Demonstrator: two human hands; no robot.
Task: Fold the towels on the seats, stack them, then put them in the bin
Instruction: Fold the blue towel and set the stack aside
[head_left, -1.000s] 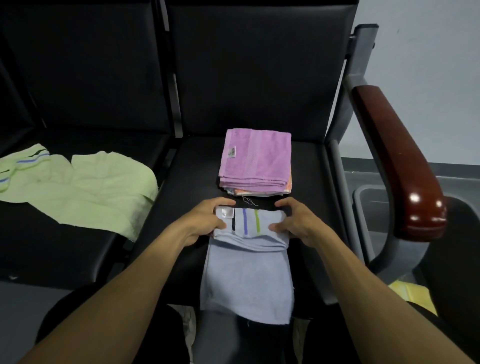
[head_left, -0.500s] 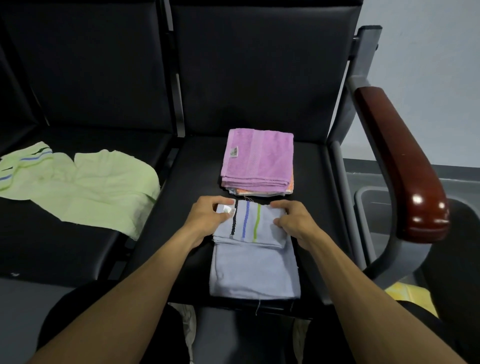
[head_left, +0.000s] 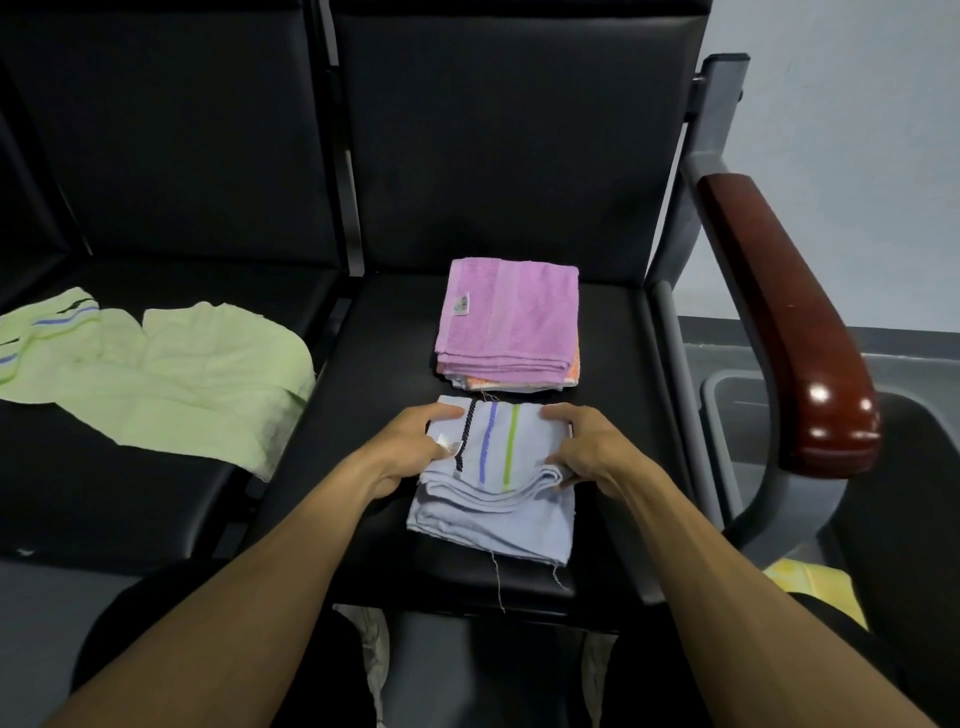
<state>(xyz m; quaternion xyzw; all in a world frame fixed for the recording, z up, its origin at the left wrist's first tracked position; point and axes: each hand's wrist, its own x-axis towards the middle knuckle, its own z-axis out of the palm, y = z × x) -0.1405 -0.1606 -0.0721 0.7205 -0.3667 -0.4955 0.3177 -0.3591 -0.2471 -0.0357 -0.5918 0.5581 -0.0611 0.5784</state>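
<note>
Nearest, on the front of the right seat (head_left: 395, 415): the pale blue towel (head_left: 493, 514), now a compact folded packet lying wholly on the cushion. A second ago its lower half hung over the seat's front edge; since then pulled up and doubled, only two loose threads trailing past the edge. Striped upper layer (black, blue, green) on top, several fold edges showing in a curved fan along its near side, not yet squared.

Left hand (head_left: 415, 447) on the packet's left edge, fingers curled over the striped layer beside the small label, thumb side pressing down. Right hand (head_left: 582, 447) on the right edge, fingers bent round the stacked layers, pinching them. Both clamped on the same towel, neither lifted.

Meaning for the task, as a judgement: fold of this towel nearly finished; likely one last tuck or straightening, then onto the pile.

Just beyond, almost touching the packet's far edge: the stack (head_left: 506, 332), purple towel on top, orange and white ones beneath, neat and ready.

Left, on the neighbouring seat: the green towel (head_left: 156, 374), spread and rumpled, unfolded, so one more to do.

Right, past the wooden armrest (head_left: 784, 322), low on the floor: the grey bin (head_left: 737, 395), partly hidden, its contents impossible to tell.
</note>
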